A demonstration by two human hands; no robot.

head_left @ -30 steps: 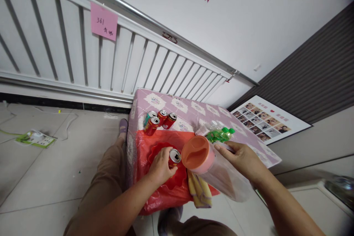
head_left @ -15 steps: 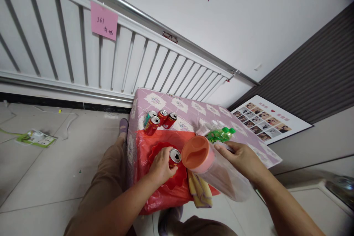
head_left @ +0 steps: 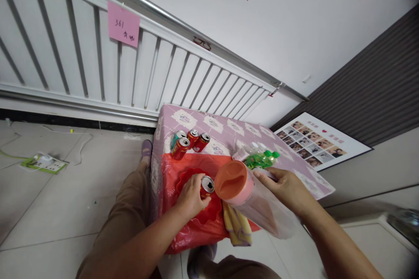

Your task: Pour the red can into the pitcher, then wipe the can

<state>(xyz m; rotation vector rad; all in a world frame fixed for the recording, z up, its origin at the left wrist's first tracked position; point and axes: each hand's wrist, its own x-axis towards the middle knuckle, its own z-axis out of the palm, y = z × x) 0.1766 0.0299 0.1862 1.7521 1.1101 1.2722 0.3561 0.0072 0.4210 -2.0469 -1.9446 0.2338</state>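
Observation:
My left hand (head_left: 190,197) grips a red drink can (head_left: 206,186) standing upright in a red scalloped bowl (head_left: 209,213) on a red plastic sheet (head_left: 193,231). My right hand (head_left: 288,192) holds a clear plastic jug (head_left: 262,209) with an orange lid (head_left: 231,181), tilted with the lid toward the can. The lid sits just right of the can's top.
A small table with a pink patterned cloth (head_left: 229,128) carries several red and green cans (head_left: 190,141) at its far left and green-capped bottles (head_left: 262,158) near my right hand. A yellow cloth (head_left: 235,226) hangs at the near edge. White radiator bars (head_left: 98,69) stand behind.

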